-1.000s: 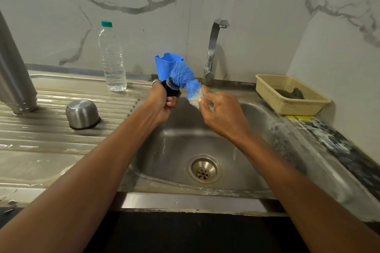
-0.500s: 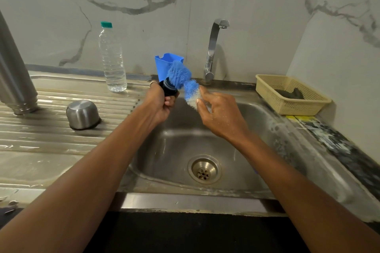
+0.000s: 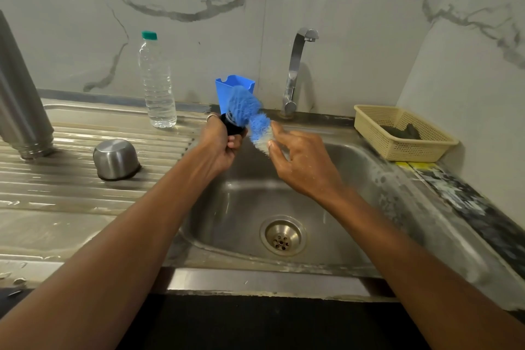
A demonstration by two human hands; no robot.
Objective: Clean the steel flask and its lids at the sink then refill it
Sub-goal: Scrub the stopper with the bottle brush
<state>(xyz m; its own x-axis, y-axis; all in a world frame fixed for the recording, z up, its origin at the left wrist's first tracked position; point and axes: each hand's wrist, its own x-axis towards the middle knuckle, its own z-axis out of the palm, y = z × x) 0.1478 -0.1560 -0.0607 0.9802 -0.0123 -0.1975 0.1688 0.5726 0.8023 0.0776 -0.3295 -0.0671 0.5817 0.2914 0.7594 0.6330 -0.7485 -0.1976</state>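
Observation:
Over the back left of the sink basin [image 3: 335, 179], my left hand [image 3: 220, 145] grips a small black inner lid [image 3: 233, 128]. My right hand [image 3: 301, 162] holds a blue and white bottle brush [image 3: 252, 115] by its lower end, and the blue bristles press against the lid. The steel flask [image 3: 20, 96] stands upright at the far left of the drainboard. Its steel cup lid [image 3: 116, 159] lies upside down on the ribbed drainboard [image 3: 71, 187].
A clear water bottle [image 3: 157, 82] with a green cap stands at the back of the drainboard. A blue plastic holder [image 3: 227, 88] sits behind the brush. The tap [image 3: 295, 71] runs no water. A beige basket [image 3: 403, 133] sits at the right, and the drain [image 3: 282, 236] lies below.
The brush has shifted slightly against the black lid, and my right hand's fingers have loosened a little on the brush end. My left hand stays in place.

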